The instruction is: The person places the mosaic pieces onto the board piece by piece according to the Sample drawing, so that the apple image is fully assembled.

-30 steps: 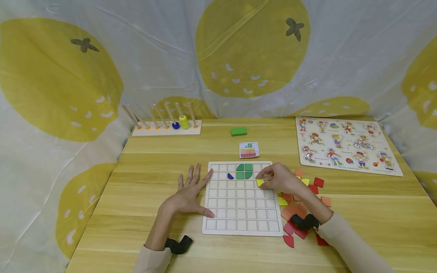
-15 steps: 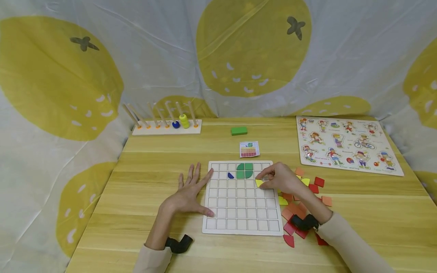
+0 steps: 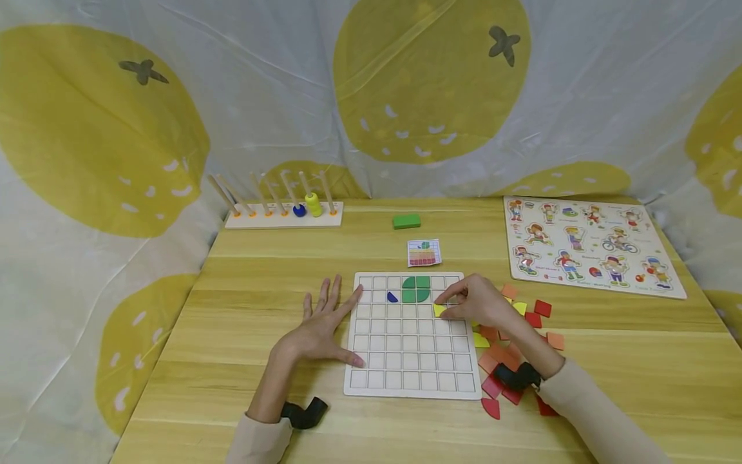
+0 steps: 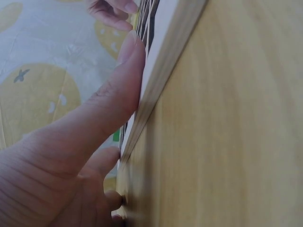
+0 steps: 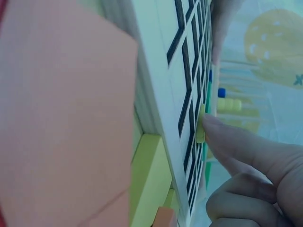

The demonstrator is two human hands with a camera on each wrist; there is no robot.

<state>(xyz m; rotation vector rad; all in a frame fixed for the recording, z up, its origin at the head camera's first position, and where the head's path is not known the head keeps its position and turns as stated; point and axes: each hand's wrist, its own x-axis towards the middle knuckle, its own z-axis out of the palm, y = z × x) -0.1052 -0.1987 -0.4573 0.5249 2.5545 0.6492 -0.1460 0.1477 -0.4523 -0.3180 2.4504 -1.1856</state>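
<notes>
A white grid board [image 3: 384, 380] lies flat on the wooden table. My left hand [image 3: 315, 332] is spread at its left side, with thumb and index finger resting on the rim. At the board's right side my right hand [image 3: 476, 301] pinches a yellow tile [image 3: 440, 310] over a cell in the third row; the wrist view shows the thumb against the tile [image 5: 200, 126]. Green tiles [image 3: 409, 296] make a leaf-like shape in the top rows, with a small blue piece [image 3: 392, 297] to their left. Part of the yellow tile is hidden by the fingers.
Loose red, orange and yellow tiles [image 3: 491, 408] lie right of the board, partly under my right forearm. Behind the board are a pattern card [image 3: 424, 253] and a green block [image 3: 406, 222]. A peg stand [image 3: 278, 220] is back left, a picture puzzle [image 3: 591, 248] back right.
My right hand has shifted the yellow tile slightly left within the third row. The left hand stays where it was on the board's edge.
</notes>
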